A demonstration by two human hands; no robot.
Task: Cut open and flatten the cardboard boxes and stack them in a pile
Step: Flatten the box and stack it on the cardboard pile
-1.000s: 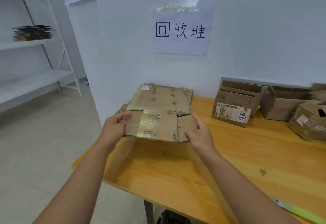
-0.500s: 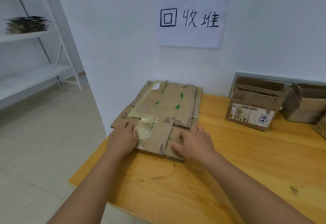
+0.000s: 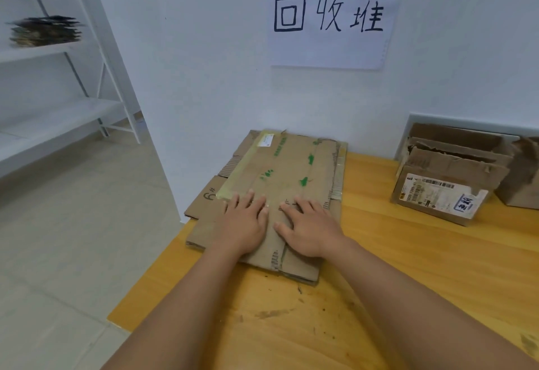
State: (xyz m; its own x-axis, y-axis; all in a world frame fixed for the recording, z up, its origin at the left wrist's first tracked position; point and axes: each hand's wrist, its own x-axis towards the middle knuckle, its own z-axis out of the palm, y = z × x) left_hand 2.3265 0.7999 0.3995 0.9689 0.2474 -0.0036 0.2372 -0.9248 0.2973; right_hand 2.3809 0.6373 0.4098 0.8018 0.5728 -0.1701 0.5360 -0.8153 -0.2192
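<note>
A pile of flattened cardboard [image 3: 280, 177] lies at the table's far left corner, against the wall. Its top sheet carries green print, tape and a small label. My left hand [image 3: 243, 221] presses flat on the near left part of the top sheet, fingers straight. Beside it, my right hand [image 3: 310, 225] presses flat on the near right part, fingers spread. A lower sheet marked "6#" [image 3: 208, 194] sticks out to the left, past the table edge.
The wooden table [image 3: 408, 267] runs right. An opened box with a shipping label [image 3: 440, 183] stands at the far right, another box [image 3: 522, 171] behind it. A paper sign [image 3: 329, 17] hangs on the wall. White shelving [image 3: 58, 78] stands at left over the tiled floor.
The top sheet, held above the pile a second ago, now lies on it. Both hands moved from its edges onto its top and slid forward, pressing it flat. The view came closer.
</note>
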